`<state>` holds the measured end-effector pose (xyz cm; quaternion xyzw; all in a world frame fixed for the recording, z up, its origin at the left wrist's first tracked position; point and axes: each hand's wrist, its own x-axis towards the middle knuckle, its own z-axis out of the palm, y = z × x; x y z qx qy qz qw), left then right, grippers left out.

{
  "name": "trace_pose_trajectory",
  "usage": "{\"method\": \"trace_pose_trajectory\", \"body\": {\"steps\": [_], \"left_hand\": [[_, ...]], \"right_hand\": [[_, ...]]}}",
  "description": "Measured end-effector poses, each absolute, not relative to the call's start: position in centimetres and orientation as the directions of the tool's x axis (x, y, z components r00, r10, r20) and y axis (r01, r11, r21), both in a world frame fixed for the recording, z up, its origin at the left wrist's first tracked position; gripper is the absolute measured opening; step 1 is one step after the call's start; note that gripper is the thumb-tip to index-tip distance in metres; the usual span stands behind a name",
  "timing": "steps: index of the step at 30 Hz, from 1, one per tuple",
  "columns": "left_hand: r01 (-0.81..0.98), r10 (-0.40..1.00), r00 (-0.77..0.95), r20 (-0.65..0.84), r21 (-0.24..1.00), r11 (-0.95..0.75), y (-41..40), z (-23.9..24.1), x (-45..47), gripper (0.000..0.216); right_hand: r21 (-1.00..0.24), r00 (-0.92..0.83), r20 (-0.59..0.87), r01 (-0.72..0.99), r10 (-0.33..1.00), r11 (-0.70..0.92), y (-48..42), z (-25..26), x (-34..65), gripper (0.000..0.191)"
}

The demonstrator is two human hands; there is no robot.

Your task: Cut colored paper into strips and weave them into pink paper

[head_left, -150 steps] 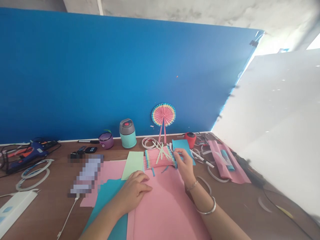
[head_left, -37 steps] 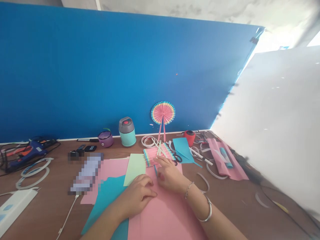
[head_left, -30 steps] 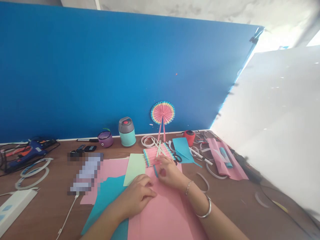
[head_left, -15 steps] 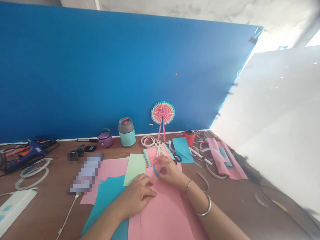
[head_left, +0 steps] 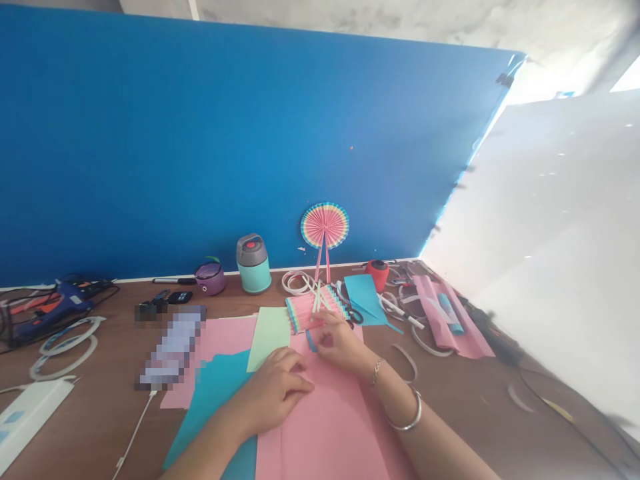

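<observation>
My left hand [head_left: 277,390] rests on a large pink paper sheet [head_left: 335,423], fingers loosely bent and apart from the thumb, gripping nothing visible. My right hand [head_left: 340,343], with two bracelets on its wrist, is curled with thumb and fingertips together at the far part of that sheet; what they pinch is hidden. Just left of its fingers shows a small blue paper strip [head_left: 311,341]. Beyond the fingertips lies a pleated pink paper piece [head_left: 303,313] with blue and yellow edges, pale strips [head_left: 317,297] on top. A round pleated paper fan [head_left: 325,227] stands behind it.
Light green paper [head_left: 270,337] and blue paper [head_left: 215,393] lie to the left, near a blurred phone [head_left: 173,347]. At the back stand a purple cup [head_left: 211,278], a teal flask [head_left: 254,270] and a red object [head_left: 379,275]. Black-handled scissors [head_left: 356,316] lie near my right hand.
</observation>
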<state>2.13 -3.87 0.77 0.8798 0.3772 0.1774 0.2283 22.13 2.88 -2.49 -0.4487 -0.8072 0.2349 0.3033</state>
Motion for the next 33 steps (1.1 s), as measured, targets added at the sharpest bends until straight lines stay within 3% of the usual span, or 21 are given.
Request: {"method": "trace_pose_trajectory", "body": {"steps": [26,33], "left_hand": [[0.580,0.743,0.653,0.147,0.533,-0.616,-3.80,0.56,2.08,0.023],[0.585,0.742,0.655,0.141,0.526,-0.617,-3.77,0.61,2.06,0.023]], "right_hand": [[-0.674,-0.385,0.267,0.580,0.884,0.457,2.82,-1.90,22.06,0.016],[-0.761,-0.276,0.242,0.541,0.930,0.358,3.43,-1.74,22.83,0.010]]}}
